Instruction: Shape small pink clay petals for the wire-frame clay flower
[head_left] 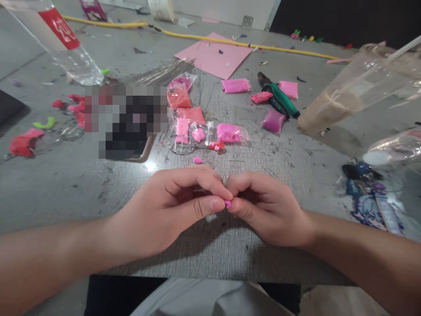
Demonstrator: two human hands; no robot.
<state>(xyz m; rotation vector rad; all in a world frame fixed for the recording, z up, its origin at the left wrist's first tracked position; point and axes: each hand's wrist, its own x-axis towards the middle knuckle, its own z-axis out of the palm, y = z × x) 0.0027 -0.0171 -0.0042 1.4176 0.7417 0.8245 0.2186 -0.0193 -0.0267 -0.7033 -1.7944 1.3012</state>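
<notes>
A tiny piece of pink clay (228, 204) is pinched between the fingertips of both hands, just above the grey table near its front edge. My left hand (184, 204) holds it from the left with thumb and forefinger. From the right, the thumb and bent fingers of my right hand (263, 202) close on the same piece. Beyond the hands lies a small pink lump (198, 160). Farther back are a bag of bright pink clay (229, 132), an orange-red bag (179, 96) and red-pink scraps (217, 145).
A phone (141, 151), partly pixelated, and a water bottle (74, 57) stand out at left. Green-handled pliers (281, 100) lie at back right, near a tilted plastic cup (342, 98) of brown drink. A yellow cable (210, 39) crosses the back, over pink paper (223, 59).
</notes>
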